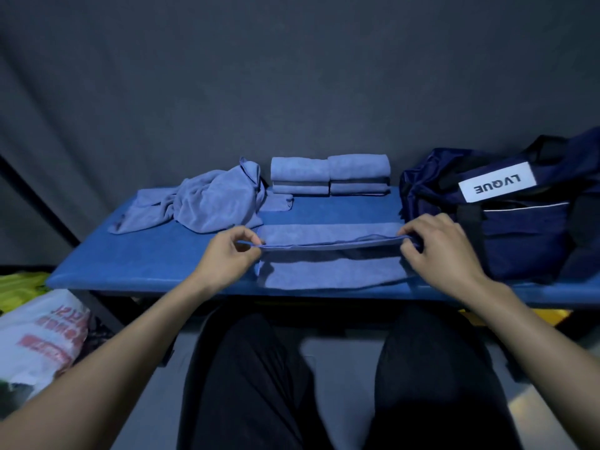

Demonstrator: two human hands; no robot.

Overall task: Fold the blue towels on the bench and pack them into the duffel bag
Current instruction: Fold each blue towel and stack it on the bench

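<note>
A blue towel [331, 271] lies spread on the near part of the blue bench [146, 258]. My left hand [227, 254] pinches its lifted edge at the left, and my right hand [438, 248] pinches the same edge at the right. The edge is stretched between them, a little above the lower layer. A crumpled heap of blue towels [207, 203] sits at the back left. Two stacks of folded blue towels [329, 175] stand at the back middle. The navy duffel bag [506, 216] with a white label stands on the bench at the right.
A dark grey curtain hangs behind the bench. On the floor at the left lie a white plastic bag [42, 336] with red print and something yellow-green [19, 287]. My legs in black trousers are below the bench's front edge.
</note>
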